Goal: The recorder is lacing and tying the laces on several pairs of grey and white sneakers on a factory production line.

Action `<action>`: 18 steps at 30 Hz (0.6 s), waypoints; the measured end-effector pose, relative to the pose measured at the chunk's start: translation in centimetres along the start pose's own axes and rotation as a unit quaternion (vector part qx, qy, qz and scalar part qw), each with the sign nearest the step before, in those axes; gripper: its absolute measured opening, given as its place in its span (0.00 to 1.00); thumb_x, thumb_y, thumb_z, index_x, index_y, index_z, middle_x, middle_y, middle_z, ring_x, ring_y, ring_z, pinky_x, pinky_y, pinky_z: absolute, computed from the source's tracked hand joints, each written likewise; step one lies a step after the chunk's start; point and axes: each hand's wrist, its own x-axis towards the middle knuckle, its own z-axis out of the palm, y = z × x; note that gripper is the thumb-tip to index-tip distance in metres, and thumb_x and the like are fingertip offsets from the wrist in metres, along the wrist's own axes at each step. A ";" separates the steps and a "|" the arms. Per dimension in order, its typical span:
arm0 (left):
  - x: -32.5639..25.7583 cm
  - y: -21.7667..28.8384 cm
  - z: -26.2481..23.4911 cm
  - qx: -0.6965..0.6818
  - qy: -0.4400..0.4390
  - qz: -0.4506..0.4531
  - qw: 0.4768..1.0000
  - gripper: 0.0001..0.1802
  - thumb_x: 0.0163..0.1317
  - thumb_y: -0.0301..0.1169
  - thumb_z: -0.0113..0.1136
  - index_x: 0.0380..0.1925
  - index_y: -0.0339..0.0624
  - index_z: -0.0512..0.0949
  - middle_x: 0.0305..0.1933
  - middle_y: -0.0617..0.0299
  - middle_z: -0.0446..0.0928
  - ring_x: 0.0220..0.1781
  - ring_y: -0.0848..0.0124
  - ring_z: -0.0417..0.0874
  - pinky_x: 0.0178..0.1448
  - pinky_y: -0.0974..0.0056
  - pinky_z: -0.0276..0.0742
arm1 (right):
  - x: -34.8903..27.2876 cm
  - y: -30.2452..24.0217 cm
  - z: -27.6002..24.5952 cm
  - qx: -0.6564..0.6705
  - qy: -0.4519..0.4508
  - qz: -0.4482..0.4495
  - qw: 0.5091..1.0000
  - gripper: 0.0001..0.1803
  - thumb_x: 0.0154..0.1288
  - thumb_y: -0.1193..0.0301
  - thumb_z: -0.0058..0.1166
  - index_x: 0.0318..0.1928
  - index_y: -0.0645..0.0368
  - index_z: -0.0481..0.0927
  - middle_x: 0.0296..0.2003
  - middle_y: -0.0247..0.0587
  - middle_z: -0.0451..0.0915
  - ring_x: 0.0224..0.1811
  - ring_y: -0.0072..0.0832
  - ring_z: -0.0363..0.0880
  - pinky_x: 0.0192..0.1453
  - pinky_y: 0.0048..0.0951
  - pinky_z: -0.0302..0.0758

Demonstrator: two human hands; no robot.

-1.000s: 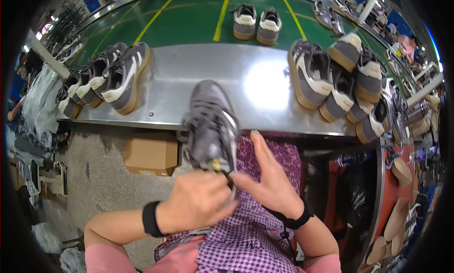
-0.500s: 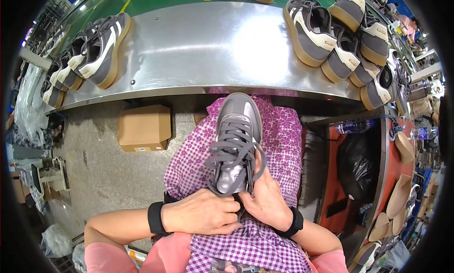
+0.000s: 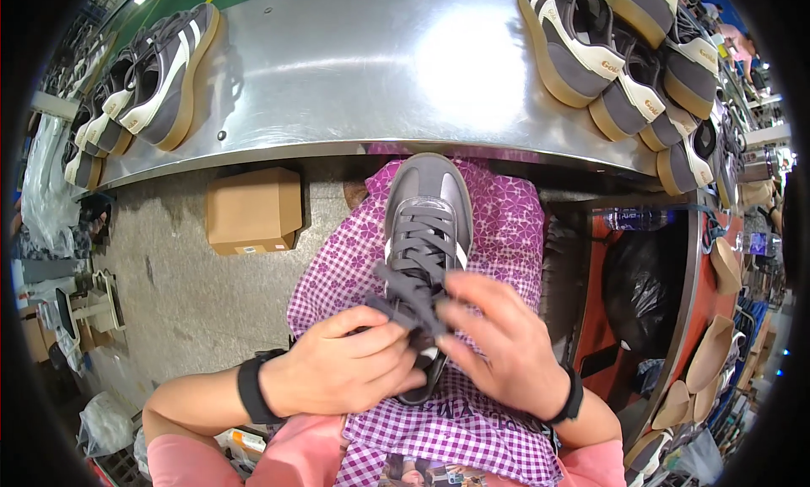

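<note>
A grey sneaker (image 3: 430, 202) with white side stripes lies on my lap, toe pointing away from me. Its grey shoelace (image 3: 409, 289) is laced up the front, with the loose ends crossed and blurred near the ankle opening. My left hand (image 3: 342, 360) is closed at the left of the opening, thumb and forefinger pinching a lace end. Across from it, my right hand (image 3: 510, 344) has its fingers bent beside the laces. Motion smears these fingertips, so whether they grip a lace is unclear. The hands and laces partly hide the heel end.
A metal worktable (image 3: 337, 74) runs across in front of me. Similar sneakers stand at its left (image 3: 160, 82) and pile up at its right (image 3: 574, 48). A cardboard box (image 3: 253, 210) sits on the floor at left. A red-lined shelf (image 3: 595, 293) holds a black bag (image 3: 641, 293).
Both hands have come up from the heel to the laces and moved apart. The left now pinches a lace end. The laces have been drawn toward the ankle opening. The view has shifted slightly.
</note>
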 end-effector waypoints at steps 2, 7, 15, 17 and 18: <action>-0.1 -0.5 -1.3 -0.136 0.061 -0.030 0.988 0.12 0.46 0.34 0.72 0.32 0.44 0.83 0.32 0.65 0.80 0.40 0.70 0.82 0.48 0.65 0.72 | -0.9 -1.0 -1.2 0.074 -0.046 -0.048 0.995 0.10 0.55 0.74 0.65 0.35 0.67 0.80 0.33 0.45 0.80 0.41 0.43 0.82 0.42 0.35 0.81; 3.0 -4.7 -1.0 -0.134 0.096 -0.204 0.965 0.11 0.49 0.28 0.70 0.33 0.39 0.82 0.33 0.60 0.81 0.35 0.64 0.79 0.44 0.62 0.71 | 1.8 -0.5 -1.7 0.159 -0.010 0.249 0.955 0.07 0.63 0.76 0.57 0.42 0.62 0.79 0.31 0.45 0.78 0.28 0.34 0.81 0.30 0.32 0.77; 5.9 -4.5 -1.0 -0.012 -0.068 -0.086 0.994 0.12 0.43 0.30 0.69 0.27 0.41 0.77 0.30 0.60 0.72 0.35 0.61 0.74 0.34 0.59 0.72 | 4.4 1.3 0.2 -0.116 -0.015 0.023 0.993 0.08 0.55 0.77 0.60 0.36 0.62 0.77 0.29 0.43 0.74 0.27 0.40 0.77 0.30 0.36 0.74; 5.4 -4.4 -1.0 0.010 -0.047 -0.084 0.995 0.12 0.43 0.30 0.70 0.27 0.41 0.78 0.30 0.61 0.72 0.34 0.61 0.75 0.34 0.59 0.72 | 4.2 1.7 -0.1 -0.107 -0.010 0.017 0.994 0.09 0.55 0.79 0.60 0.37 0.63 0.76 0.28 0.43 0.72 0.26 0.41 0.75 0.30 0.37 0.73; 5.0 -4.1 -1.0 0.032 -0.024 -0.083 0.996 0.12 0.42 0.29 0.70 0.27 0.41 0.78 0.30 0.61 0.73 0.33 0.61 0.75 0.33 0.60 0.72 | 3.7 1.8 -0.5 -0.092 -0.008 0.033 0.995 0.08 0.57 0.78 0.59 0.37 0.63 0.74 0.29 0.44 0.71 0.28 0.41 0.76 0.31 0.37 0.74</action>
